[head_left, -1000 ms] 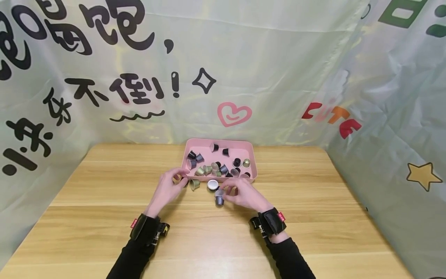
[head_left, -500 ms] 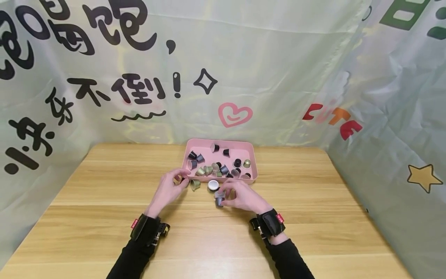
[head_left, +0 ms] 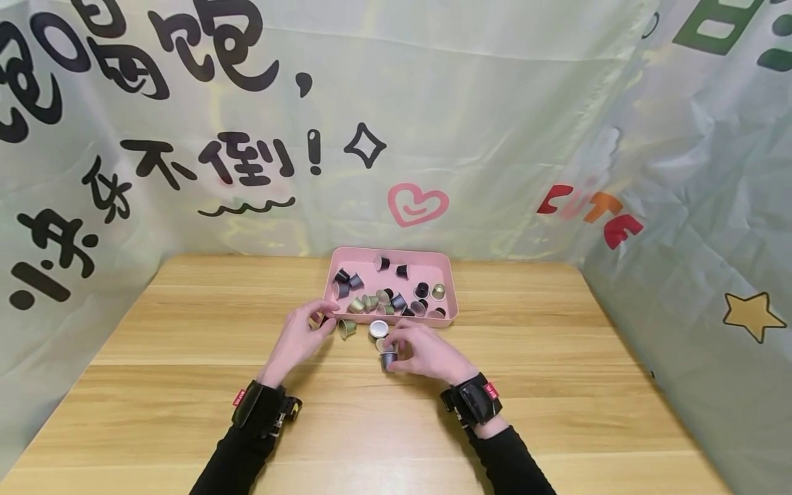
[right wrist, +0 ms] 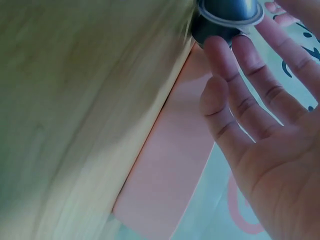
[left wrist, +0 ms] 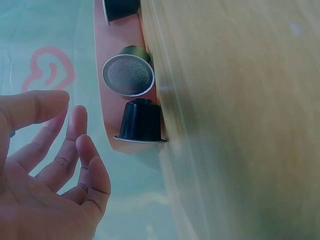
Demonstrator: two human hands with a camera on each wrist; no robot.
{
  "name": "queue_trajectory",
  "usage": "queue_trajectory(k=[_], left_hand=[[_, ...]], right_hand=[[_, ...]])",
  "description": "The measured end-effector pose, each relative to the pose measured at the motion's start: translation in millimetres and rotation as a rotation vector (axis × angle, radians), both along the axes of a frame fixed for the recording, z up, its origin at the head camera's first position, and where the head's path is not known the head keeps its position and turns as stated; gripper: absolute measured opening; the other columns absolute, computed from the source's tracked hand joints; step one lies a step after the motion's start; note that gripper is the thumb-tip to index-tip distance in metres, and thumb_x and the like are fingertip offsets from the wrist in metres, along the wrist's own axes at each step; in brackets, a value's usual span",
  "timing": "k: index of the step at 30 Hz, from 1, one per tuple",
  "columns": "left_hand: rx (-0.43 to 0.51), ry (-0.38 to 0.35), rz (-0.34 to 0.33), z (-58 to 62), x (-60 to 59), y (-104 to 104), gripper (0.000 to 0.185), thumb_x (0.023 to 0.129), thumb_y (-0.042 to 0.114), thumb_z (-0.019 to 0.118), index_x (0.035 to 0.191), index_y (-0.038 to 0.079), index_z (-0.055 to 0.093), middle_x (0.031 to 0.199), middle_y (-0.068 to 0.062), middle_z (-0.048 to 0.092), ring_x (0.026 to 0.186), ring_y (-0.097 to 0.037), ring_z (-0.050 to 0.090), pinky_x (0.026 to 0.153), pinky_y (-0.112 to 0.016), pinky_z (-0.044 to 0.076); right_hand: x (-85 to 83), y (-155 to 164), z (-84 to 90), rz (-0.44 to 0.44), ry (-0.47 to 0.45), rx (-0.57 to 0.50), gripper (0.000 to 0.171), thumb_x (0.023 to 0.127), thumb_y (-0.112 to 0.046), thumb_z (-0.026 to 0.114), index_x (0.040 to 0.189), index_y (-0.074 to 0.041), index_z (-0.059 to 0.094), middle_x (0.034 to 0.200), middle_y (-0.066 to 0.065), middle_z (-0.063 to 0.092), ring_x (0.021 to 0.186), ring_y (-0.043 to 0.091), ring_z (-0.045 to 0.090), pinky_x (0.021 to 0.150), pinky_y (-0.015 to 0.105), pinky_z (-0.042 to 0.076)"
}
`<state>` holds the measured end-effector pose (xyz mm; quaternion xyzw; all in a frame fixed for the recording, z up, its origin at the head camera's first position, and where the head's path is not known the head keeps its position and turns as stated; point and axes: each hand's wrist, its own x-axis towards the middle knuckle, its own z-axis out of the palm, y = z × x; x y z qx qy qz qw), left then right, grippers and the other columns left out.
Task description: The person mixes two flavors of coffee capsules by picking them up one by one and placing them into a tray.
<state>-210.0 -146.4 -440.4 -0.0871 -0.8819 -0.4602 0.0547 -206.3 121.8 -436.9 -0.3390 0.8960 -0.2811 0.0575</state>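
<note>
My right hand (head_left: 427, 352) pinches a grey-blue coffee capsule (head_left: 388, 361) between thumb and fingers, just in front of the pink tray. In the right wrist view, that capsule (right wrist: 231, 9) is at the top edge, partly cut off, with a darker capsule (right wrist: 210, 31) behind it. Next to it in the head view is a capsule with a white lid (head_left: 379, 328). My left hand (head_left: 302, 337) hovers at the tray's front left with loosely bent fingers. A black capsule (left wrist: 141, 121) and a green capsule (left wrist: 129, 75) stand near it, apart from its fingers.
The pink tray (head_left: 451, 278) holds several black, green, grey and blue capsules, some tipped over. It sits at the back of the wooden table (head_left: 544, 357). Behind and to the right hangs a printed curtain (head_left: 495, 124).
My right hand has shifted slightly towards me and closed its thumb and fingers on the grey-blue capsule, which has moved a little nearer. My left hand has barely moved.
</note>
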Motion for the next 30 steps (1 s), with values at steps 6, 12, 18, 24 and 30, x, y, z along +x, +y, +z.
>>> queue_trajectory(k=[6,12,18,24,30], left_hand=[[0.001,-0.007,-0.005,0.2,0.0,0,0.028,0.091,0.006,0.067,0.119,0.006,0.069,0.107,-0.012,0.070,0.090,-0.023,0.061,0.067,-0.023,0.047],[0.005,-0.012,-0.011,0.1,0.3,0,0.029,0.091,0.005,0.067,0.120,0.005,0.069,0.105,-0.013,0.070,0.088,-0.022,0.061,0.063,-0.021,0.046],[0.002,-0.007,-0.018,0.4,0.7,0,0.028,0.091,0.004,0.067,0.119,0.005,0.069,0.104,-0.013,0.070,0.087,-0.021,0.061,0.062,-0.021,0.046],[0.008,-0.002,-0.035,-0.4,1.3,0,0.028,0.092,0.004,0.066,0.119,0.004,0.068,0.104,-0.013,0.070,0.086,-0.020,0.060,0.062,-0.021,0.047],[0.003,0.007,-0.066,-1.2,0.8,1,0.029,0.090,0.003,0.068,0.119,0.005,0.068,0.104,-0.011,0.071,0.089,-0.020,0.061,0.071,-0.023,0.048]], right_hand=[[3.0,-7,0.1,0.003,0.049,0.041,0.036,0.077,-0.023,0.087,0.109,-0.014,0.074,0.107,-0.001,0.066,0.085,0.011,0.059,0.076,0.022,0.051],[6.1,-12,-0.8,-0.006,0.069,0.086,0.032,0.079,-0.023,0.085,0.108,-0.014,0.074,0.111,-0.002,0.068,0.094,0.012,0.064,0.087,0.028,0.056],[6.7,-12,-0.8,-0.008,0.068,0.115,0.031,0.080,-0.021,0.084,0.108,-0.014,0.073,0.111,-0.001,0.071,0.097,0.014,0.065,0.085,0.026,0.056],[6.0,-10,-0.7,0.008,0.048,0.121,0.031,0.080,-0.019,0.085,0.108,-0.013,0.073,0.108,0.001,0.073,0.094,0.013,0.065,0.080,0.023,0.054],[6.3,-9,-0.1,0.018,0.028,0.120,0.030,0.080,-0.016,0.084,0.108,-0.014,0.073,0.109,0.001,0.073,0.095,0.014,0.065,0.081,0.024,0.053]])
